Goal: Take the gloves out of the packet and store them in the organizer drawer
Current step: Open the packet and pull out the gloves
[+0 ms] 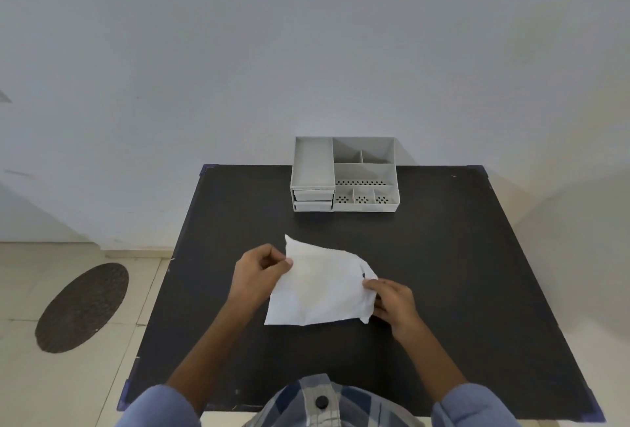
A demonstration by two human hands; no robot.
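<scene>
I have the white packet (318, 285) held between both hands, low over the middle of the black desk (460, 256). My left hand (262, 266) pinches its upper left edge between thumb and fingers; my right hand (392, 300) grips the right end, where a small dark mark shows on the packet. Its long axis runs from left to right between my hands, tilted so the left corner rises away from me. I cannot see any gloves; they must be inside. I judge the right end is the one to open, since my right hand is already on it. The grey organizer (344, 174) stands well beyond the packet at the far edge, and its two small drawers (313, 200), at its left front, look closed.
</scene>
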